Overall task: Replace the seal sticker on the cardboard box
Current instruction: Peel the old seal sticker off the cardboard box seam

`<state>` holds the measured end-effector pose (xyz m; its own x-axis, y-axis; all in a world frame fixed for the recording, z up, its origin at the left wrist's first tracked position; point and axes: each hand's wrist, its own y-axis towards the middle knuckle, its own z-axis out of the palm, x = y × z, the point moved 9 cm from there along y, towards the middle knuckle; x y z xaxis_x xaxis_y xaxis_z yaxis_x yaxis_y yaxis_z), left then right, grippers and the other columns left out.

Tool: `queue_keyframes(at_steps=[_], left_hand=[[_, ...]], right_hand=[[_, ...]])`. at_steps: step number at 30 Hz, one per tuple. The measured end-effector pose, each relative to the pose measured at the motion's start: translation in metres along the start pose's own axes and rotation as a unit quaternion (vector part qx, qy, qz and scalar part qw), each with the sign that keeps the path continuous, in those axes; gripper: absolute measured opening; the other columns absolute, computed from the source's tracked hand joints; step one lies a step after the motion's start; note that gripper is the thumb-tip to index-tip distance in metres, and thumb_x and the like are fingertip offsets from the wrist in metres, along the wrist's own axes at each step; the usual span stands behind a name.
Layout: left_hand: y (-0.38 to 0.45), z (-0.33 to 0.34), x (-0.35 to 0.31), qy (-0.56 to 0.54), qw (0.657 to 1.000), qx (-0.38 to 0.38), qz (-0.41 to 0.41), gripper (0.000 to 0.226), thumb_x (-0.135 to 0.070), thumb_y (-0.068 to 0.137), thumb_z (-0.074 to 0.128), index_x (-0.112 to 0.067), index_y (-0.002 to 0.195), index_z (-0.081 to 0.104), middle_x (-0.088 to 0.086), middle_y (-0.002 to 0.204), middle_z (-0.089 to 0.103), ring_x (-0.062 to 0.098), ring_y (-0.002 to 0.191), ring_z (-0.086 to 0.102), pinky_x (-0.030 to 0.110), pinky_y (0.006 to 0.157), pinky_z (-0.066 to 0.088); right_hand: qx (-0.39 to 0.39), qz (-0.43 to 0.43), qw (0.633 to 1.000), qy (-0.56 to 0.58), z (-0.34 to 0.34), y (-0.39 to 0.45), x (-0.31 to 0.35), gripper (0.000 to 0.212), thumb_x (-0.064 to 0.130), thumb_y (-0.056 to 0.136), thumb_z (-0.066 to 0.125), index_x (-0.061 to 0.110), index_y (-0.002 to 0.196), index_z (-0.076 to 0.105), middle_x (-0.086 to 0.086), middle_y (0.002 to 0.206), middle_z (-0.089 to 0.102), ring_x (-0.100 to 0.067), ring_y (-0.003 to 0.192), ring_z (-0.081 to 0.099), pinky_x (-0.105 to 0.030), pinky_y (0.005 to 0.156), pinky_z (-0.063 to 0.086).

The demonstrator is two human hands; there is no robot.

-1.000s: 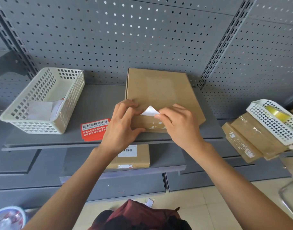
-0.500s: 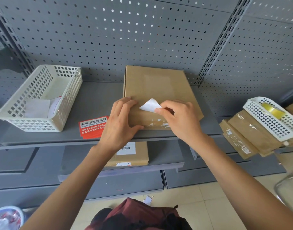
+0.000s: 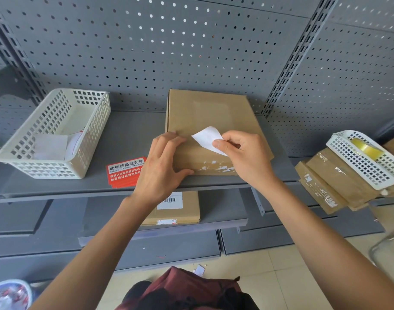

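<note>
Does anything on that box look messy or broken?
Yes. The cardboard box has torn white scraps stuck along its front edge, like sticker leftovers. The right hand pinches a white sticker with its corner lifted off.

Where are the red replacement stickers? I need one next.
In the head view, the red stickers lie near the shelf's front edge, between the white basket and the left hand.

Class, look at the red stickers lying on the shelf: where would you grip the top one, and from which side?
Grip the red stickers at their near edge, coming from the front of the shelf. They lie flat by the shelf's front lip, so that edge is easiest to lift with a fingertip and pinch. The left hand covers their right end, and the basket stands behind on the left.
</note>
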<state>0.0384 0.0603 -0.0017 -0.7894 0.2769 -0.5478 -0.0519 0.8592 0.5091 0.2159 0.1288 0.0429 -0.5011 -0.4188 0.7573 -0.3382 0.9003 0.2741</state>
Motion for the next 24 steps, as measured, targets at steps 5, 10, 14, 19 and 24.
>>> queue_keyframes(at_steps=[5,10,14,19,24], left_hand=[[0.0,0.0,0.0,0.001,1.0,-0.003,0.006,0.077,-0.019,0.068,0.093,-0.01,0.133,0.053,0.013,0.14,0.05,0.028,0.131,0.042,0.027,0.105,0.036],[0.0,0.0,0.0,0.001,1.0,-0.006,0.01,0.076,-0.018,0.068,0.093,-0.01,0.132,0.053,0.012,0.14,0.049,0.027,0.131,0.043,0.023,0.105,0.033],[-0.001,0.0,-0.001,0.0,1.0,-0.008,0.015,0.076,-0.018,0.068,0.093,-0.01,0.132,0.053,0.012,0.139,0.049,0.027,0.13,0.043,0.024,0.104,0.034],[0.0,0.0,-0.001,0.004,0.999,-0.012,0.03,0.071,-0.018,0.067,0.093,-0.006,0.128,0.059,0.014,0.134,0.053,0.028,0.129,0.045,0.023,0.106,0.035],[-0.001,0.0,0.0,0.005,0.999,-0.012,0.038,0.069,-0.018,0.068,0.093,-0.006,0.127,0.061,0.013,0.132,0.054,0.028,0.128,0.046,0.022,0.106,0.035]], right_hand=[[-0.001,0.021,0.999,0.045,-0.001,0.001,-0.006,0.027,0.017,0.095,0.071,0.003,0.072,0.066,-0.024,0.069,0.058,-0.013,0.06,0.041,-0.029,0.056,0.029],[-0.008,0.04,0.997,0.068,-0.005,0.002,-0.013,0.029,0.021,0.096,0.07,0.001,0.075,0.067,-0.031,0.073,0.056,-0.014,0.06,0.038,-0.03,0.057,0.026],[-0.014,0.046,0.993,0.105,-0.007,0.004,-0.018,0.029,0.024,0.096,0.07,0.002,0.077,0.068,-0.031,0.072,0.055,-0.019,0.065,0.04,-0.033,0.063,0.028],[-0.038,0.062,0.984,0.164,-0.012,0.006,-0.025,0.029,0.027,0.095,0.072,0.003,0.08,0.071,-0.007,0.069,0.054,-0.016,0.07,0.045,-0.033,0.068,0.034],[-0.051,0.079,0.975,0.202,-0.015,0.005,-0.03,0.02,0.019,0.096,0.071,0.001,0.088,0.074,-0.005,0.08,0.066,-0.011,0.077,0.057,-0.031,0.075,0.044]])
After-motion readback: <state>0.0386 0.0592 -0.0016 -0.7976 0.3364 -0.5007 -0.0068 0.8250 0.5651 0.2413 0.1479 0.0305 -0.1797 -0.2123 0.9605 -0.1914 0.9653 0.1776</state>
